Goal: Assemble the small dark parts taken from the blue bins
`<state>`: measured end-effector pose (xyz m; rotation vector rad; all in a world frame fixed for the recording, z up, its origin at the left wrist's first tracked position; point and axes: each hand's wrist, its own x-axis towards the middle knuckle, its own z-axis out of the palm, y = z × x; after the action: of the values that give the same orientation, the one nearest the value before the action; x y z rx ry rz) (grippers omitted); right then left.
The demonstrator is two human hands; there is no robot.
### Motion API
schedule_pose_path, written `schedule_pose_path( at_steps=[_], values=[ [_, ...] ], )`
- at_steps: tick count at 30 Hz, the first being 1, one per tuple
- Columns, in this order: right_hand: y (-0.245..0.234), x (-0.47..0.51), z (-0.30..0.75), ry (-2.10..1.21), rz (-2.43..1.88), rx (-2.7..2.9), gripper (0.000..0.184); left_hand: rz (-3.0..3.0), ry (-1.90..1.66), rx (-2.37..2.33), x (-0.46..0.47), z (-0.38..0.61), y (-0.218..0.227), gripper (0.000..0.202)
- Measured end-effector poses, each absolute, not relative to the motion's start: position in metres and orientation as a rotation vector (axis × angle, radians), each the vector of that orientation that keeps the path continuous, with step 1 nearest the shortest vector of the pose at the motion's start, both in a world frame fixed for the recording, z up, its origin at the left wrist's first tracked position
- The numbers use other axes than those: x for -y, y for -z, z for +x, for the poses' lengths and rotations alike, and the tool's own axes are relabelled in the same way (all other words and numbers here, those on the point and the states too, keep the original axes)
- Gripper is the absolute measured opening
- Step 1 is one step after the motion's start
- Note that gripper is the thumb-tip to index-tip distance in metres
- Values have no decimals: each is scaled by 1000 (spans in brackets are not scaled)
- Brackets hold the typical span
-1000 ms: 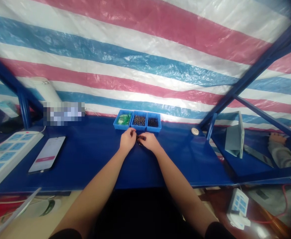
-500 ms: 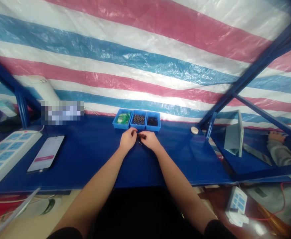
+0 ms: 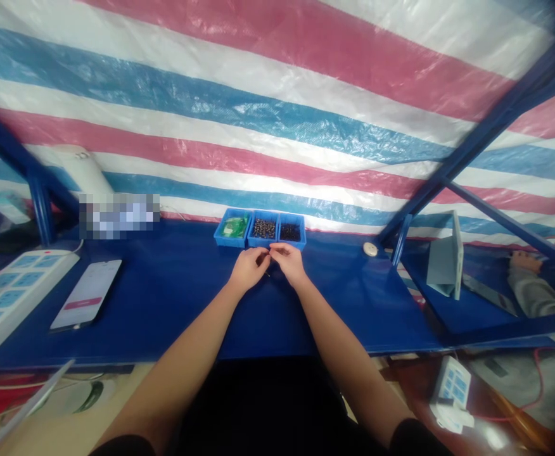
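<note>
My left hand [image 3: 251,267] and my right hand [image 3: 289,261] meet over the blue table, fingertips pinched together. Whatever small piece lies between them is mostly hidden; only a thin tip shows below the left fingers. Just beyond the hands, three small blue bins stand side by side. The left bin [image 3: 230,242] has a green plastic packet [image 3: 234,226] in it. Small metallic-looking pieces [image 3: 264,228] fill the middle bin, and small black pieces [image 3: 289,232] fill the right one.
A phone [image 3: 87,294] and a white power strip [image 3: 18,294] lie at the left. To the right are a round white object [image 3: 370,249], blue frame bars [image 3: 403,237] and a tablet in a stand case [image 3: 446,256]. Another person's sleeve [image 3: 536,285] shows at far right.
My hands have drawn together, the left shifting slightly right and the right hand's fingers lifting to meet it. The dark piece seen between them before is now mostly covered.
</note>
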<state>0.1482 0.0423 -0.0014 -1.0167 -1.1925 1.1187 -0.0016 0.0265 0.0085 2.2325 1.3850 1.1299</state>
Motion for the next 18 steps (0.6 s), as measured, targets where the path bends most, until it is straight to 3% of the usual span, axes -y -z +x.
schedule_pose_path(
  at_steps=[18],
  values=[
    [-6, -36, 145, -1043, -940, 1340, 26, 2017, -1222, -1355, -23, -4, -14, 30]
  ],
)
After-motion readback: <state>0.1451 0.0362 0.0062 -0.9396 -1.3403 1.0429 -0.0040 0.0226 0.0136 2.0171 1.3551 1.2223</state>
